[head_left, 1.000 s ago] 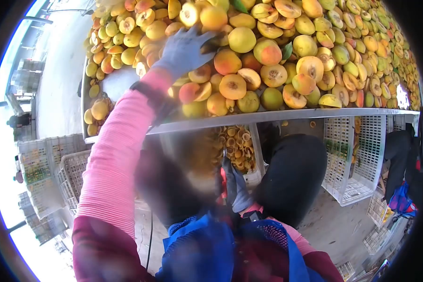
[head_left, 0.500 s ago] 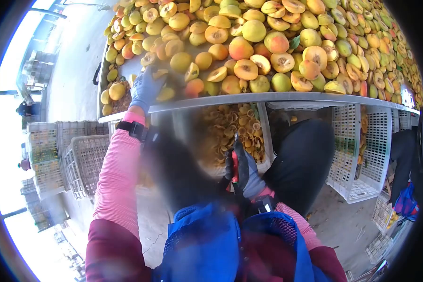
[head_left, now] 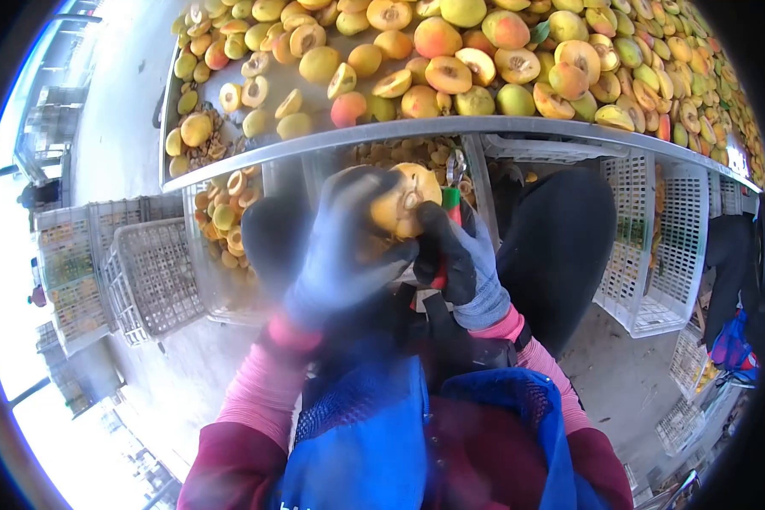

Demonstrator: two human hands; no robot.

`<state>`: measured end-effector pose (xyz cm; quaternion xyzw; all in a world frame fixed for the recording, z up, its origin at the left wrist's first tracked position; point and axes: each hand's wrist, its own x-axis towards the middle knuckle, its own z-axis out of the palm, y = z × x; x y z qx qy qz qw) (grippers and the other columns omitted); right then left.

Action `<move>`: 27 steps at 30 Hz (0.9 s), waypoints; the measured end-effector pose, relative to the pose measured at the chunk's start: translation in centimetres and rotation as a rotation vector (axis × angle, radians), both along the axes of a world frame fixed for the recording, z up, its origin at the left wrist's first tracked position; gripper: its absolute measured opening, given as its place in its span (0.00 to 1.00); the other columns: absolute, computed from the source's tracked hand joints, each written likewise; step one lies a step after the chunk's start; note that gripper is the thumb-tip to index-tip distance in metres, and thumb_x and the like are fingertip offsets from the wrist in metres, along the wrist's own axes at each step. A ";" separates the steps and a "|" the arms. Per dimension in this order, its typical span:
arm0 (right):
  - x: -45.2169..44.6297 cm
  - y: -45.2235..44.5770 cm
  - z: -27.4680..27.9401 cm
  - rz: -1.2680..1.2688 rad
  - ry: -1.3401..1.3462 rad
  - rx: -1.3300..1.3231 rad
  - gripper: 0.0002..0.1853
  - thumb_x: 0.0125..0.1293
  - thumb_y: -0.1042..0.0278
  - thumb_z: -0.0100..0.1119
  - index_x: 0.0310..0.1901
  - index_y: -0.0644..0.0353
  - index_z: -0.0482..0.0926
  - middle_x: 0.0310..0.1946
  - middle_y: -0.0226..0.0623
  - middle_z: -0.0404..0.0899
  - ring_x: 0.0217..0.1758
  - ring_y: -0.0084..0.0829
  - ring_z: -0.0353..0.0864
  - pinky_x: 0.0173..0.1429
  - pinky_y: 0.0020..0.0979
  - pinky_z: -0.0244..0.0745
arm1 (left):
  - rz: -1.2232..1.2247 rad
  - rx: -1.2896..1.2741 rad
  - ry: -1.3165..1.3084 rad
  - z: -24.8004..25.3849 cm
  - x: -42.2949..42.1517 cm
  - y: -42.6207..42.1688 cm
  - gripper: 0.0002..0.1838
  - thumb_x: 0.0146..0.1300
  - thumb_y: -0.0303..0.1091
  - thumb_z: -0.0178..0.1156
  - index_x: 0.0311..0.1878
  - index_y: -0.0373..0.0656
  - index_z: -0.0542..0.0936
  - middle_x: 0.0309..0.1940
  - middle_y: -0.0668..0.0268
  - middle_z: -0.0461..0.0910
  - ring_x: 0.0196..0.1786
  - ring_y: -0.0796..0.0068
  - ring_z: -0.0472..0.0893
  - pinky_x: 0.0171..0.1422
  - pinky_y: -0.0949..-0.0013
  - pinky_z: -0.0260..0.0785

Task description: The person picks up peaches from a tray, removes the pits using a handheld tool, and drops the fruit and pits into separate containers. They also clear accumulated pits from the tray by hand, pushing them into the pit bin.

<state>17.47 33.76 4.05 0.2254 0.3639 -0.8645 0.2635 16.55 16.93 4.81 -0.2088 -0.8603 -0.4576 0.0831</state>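
Note:
A halved yellow peach [head_left: 410, 200] is held up over my lap, its cut face and stone area showing. My left hand [head_left: 340, 242], in a grey-blue glove and blurred by motion, grips it from the left. Dark-tipped gloved fingers of my right hand [head_left: 472, 268] touch the peach's right edge. That hand is also closed round a hand tool [head_left: 451, 204] with a red and green handle and a metal end pointing up; the shape of the metal end is unclear. Just beyond, whole and halved peaches [head_left: 446, 75] lie on a metal-edged table.
The table's metal rim [head_left: 382, 134] crosses in front of my knees. Below it, a crate of peach halves [head_left: 225, 217] stands at the left. Plastic crates [head_left: 157, 276] are stacked further left, and a white crate [head_left: 654, 255] stands right. Another person's leg [head_left: 727, 263] is at far right.
My left hand has come back from the table to above my lap and now grips a peach half. My right hand has risen with the tool to meet it. The view has shifted slightly.

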 end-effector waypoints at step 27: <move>4.1 -0.9 -1.4 0.317 0.882 0.951 0.14 0.68 0.62 0.52 0.49 0.62 0.73 0.31 0.48 0.78 0.34 0.50 0.79 0.38 0.42 0.72 | 0.498 0.379 -0.402 -1.3 3.6 3.2 0.15 0.73 0.37 0.47 0.48 0.34 0.74 0.38 0.63 0.77 0.41 0.77 0.74 0.48 0.72 0.68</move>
